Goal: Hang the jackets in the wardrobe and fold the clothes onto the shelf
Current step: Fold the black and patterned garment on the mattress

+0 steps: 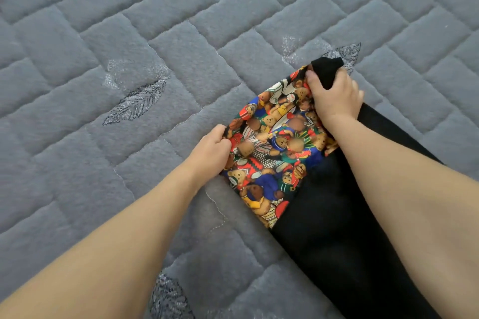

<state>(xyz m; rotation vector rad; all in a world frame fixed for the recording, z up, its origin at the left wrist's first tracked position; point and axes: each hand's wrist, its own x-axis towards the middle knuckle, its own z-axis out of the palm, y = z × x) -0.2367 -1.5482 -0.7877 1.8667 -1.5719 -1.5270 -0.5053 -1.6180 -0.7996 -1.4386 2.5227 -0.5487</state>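
The left hand pinched the printed garment's edge. The right hand gripped its black fabric on the grey quilt.

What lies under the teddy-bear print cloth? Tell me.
The teddy-bear print cloth lies on the grey quilted bedcover, gripped by the left hand and the right hand. Black fabric adjoins its near side. Whether black fabric continues beneath is hidden.

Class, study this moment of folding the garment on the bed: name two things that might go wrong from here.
1. The right hand bunches black cloth at the far corner, so the garment may crease.
2. The left hand pinches only the printed edge; pulling may drag it askew across the quilt.
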